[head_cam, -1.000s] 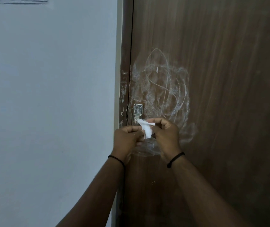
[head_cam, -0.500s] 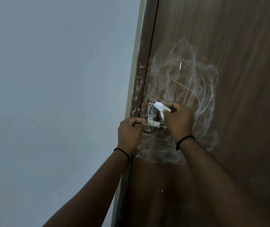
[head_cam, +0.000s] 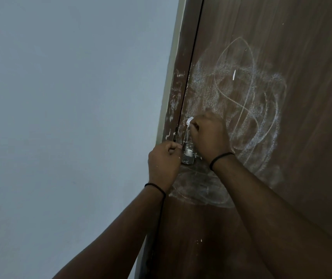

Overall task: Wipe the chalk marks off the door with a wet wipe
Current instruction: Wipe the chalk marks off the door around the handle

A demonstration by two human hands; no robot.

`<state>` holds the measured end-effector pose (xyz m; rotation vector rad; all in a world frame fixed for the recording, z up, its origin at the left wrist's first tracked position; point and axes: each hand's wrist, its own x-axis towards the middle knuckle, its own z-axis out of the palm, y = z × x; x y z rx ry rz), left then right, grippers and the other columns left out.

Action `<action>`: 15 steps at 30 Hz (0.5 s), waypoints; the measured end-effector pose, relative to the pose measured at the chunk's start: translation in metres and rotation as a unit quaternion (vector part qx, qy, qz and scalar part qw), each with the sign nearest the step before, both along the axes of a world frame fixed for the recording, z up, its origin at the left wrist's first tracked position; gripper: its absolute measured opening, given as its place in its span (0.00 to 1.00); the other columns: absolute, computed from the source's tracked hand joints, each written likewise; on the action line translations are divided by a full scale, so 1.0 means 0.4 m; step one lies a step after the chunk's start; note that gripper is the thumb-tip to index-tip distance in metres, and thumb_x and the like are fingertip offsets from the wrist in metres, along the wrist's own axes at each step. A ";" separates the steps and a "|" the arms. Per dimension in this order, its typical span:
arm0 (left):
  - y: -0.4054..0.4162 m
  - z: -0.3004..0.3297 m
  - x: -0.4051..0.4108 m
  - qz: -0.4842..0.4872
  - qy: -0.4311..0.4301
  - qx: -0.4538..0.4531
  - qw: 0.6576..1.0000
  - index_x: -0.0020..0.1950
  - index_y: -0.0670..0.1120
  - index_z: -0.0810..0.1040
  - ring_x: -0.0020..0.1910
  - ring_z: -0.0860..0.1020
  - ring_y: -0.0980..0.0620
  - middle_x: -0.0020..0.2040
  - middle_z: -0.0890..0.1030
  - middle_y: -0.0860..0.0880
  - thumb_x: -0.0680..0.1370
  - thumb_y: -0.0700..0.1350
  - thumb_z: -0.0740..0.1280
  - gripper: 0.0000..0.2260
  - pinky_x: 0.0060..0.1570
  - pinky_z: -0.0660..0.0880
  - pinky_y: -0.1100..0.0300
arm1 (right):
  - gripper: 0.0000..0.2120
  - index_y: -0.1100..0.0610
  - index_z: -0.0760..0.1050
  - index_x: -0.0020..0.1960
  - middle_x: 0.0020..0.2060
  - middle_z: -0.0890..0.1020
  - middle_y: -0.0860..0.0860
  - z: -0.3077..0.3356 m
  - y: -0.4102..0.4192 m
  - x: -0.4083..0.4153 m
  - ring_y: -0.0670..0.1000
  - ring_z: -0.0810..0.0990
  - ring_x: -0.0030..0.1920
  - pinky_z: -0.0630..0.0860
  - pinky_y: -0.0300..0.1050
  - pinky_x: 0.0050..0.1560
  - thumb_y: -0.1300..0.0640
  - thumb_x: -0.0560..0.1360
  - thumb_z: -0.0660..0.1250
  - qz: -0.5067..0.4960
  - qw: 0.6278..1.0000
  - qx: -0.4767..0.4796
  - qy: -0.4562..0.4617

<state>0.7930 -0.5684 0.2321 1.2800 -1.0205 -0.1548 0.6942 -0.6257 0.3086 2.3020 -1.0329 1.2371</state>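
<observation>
1. The right hand (head_cam: 209,135) pinches a white wet wipe (head_cam: 189,120) against the brown door (head_cam: 302,57), just above the metal latch (head_cam: 188,157).
2. The left hand (head_cam: 164,164) is curled into a fist beside the latch, holding nothing visible.
3. Chalk marks (head_cam: 247,101) swirl up and right of the hands.

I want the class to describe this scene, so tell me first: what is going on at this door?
A person is cleaning a brown door that is covered in chalk marks. The right hand grips a small white wet wipe against the door, just above the metal latch. The left hand is curled beside the latch at the door's edge. Most of the chalk is not yet wiped off.
</observation>
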 end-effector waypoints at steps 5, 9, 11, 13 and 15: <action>-0.003 0.000 -0.003 0.001 0.007 -0.012 1.000 0.42 0.49 0.84 0.36 0.79 0.59 0.34 0.81 0.56 0.77 0.44 0.68 0.06 0.40 0.75 0.64 | 0.08 0.61 0.80 0.42 0.42 0.81 0.58 0.018 -0.006 -0.022 0.57 0.79 0.42 0.77 0.49 0.44 0.69 0.77 0.64 0.018 1.000 0.007 -0.007; 0.000 0.012 -0.009 0.000 0.023 -0.012 1.000 0.43 0.48 0.84 0.38 0.80 0.55 0.36 0.83 0.53 0.77 0.43 0.67 0.07 0.42 0.77 0.60 | 0.09 0.59 0.83 0.47 0.42 0.79 0.56 0.015 0.000 -0.005 0.57 0.76 0.47 0.75 0.48 0.44 0.66 0.78 0.65 0.009 0.999 -0.004 0.042; 0.001 0.018 -0.009 0.005 0.017 -0.005 1.000 0.43 0.47 0.84 0.39 0.81 0.54 0.37 0.83 0.52 0.77 0.43 0.67 0.07 0.43 0.77 0.59 | 0.09 0.60 0.84 0.49 0.43 0.79 0.56 0.014 0.006 0.009 0.56 0.75 0.49 0.72 0.45 0.46 0.67 0.78 0.65 0.015 0.997 -0.015 0.073; 0.001 0.019 -0.005 0.009 0.011 0.000 1.000 0.43 0.47 0.84 0.39 0.81 0.54 0.38 0.83 0.52 0.77 0.43 0.67 0.07 0.43 0.76 0.59 | 0.10 0.60 0.84 0.50 0.44 0.79 0.56 0.010 0.008 0.009 0.56 0.75 0.49 0.70 0.44 0.47 0.68 0.78 0.64 0.018 0.995 -0.023 0.094; 0.003 0.015 -0.002 0.008 0.009 0.001 1.000 0.42 0.47 0.84 0.39 0.80 0.55 0.38 0.83 0.52 0.77 0.43 0.67 0.07 0.43 0.75 0.61 | 0.11 0.59 0.84 0.52 0.45 0.81 0.56 0.008 0.006 -0.010 0.56 0.77 0.49 0.74 0.46 0.46 0.68 0.77 0.65 0.022 0.997 -0.021 0.071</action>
